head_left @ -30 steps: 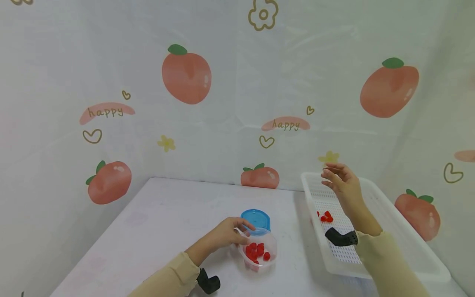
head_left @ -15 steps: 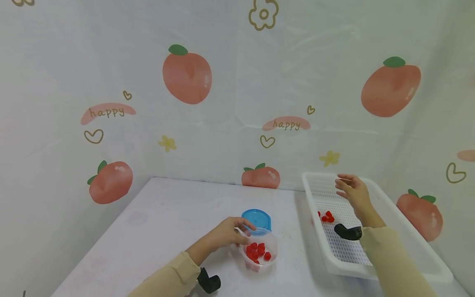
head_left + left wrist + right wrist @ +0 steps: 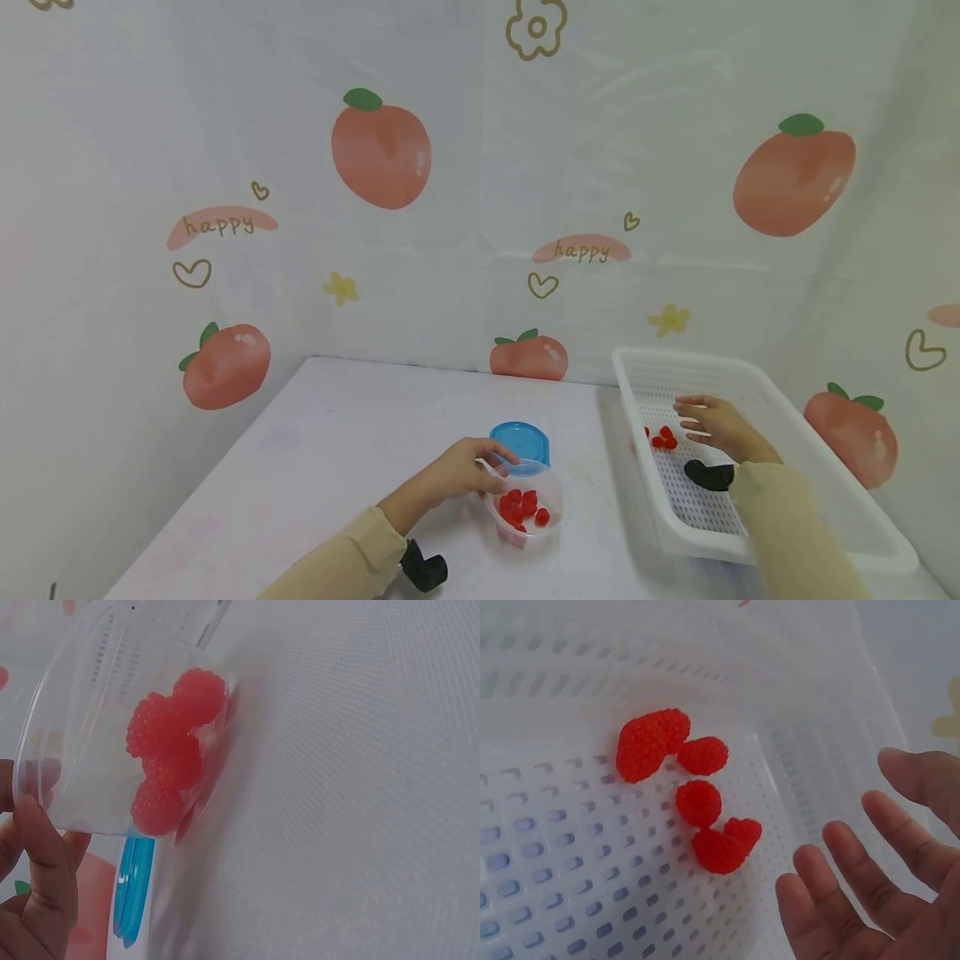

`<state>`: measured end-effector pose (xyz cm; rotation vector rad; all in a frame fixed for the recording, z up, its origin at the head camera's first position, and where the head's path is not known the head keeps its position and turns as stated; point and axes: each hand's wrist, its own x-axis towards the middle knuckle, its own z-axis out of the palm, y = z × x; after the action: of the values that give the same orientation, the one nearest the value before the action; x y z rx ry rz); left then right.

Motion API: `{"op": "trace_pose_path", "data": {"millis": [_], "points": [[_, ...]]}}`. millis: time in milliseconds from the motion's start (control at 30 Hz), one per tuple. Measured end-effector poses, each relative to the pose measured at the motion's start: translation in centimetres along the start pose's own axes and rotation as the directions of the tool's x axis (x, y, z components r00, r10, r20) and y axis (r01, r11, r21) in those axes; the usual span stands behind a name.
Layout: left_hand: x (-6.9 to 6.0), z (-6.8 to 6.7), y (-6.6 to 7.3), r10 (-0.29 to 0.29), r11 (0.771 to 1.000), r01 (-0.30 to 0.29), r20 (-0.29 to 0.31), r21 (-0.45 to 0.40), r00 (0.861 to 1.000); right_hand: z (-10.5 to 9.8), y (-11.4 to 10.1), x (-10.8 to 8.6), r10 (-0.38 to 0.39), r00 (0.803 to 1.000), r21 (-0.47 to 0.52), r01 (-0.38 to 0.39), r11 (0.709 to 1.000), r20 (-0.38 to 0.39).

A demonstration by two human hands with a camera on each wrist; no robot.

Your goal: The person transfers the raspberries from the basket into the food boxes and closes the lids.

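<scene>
Raspberries (image 3: 699,804) unmoved, right hand (image 3: 717,424) lower

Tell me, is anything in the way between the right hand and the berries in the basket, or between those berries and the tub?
Nothing visible stands between the right hand and the berries. Between those and the tub stands the left wall of the basket; the blue lid is off, behind the tub.

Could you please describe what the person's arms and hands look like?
The left sleeve and right sleeve are plain beige. A bent black left wrist fitting and a similar right wrist fitting show. The left hand and right hand wear no gloves.
</scene>
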<state>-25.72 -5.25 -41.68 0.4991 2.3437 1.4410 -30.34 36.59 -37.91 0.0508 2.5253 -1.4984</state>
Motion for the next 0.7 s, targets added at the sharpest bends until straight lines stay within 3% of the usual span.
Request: {"op": "trace_pose_path", "data": {"millis": [300,433,700], "points": [[-0.19,-0.07,0.27,0.000,1.000,0.000,0.007,-0.011,1.000,0.61,0.15,-0.21,0.111,0.979,-0.070,-0.100,0.992,0.169],[-0.19,-0.07,0.27,-0.004,1.000,0.004,0.008,-0.018,1.000,0.74,0.28,-0.10,0.159,0.971,-0.103,-0.142,0.984,0.178],[-0.10,-0.04,0.23,-0.002,1.000,0.002,0.007,-0.015,1.000,0.88,0.69,0.18,0.185,0.968,-0.137,-0.163,0.977,0.171]]}}
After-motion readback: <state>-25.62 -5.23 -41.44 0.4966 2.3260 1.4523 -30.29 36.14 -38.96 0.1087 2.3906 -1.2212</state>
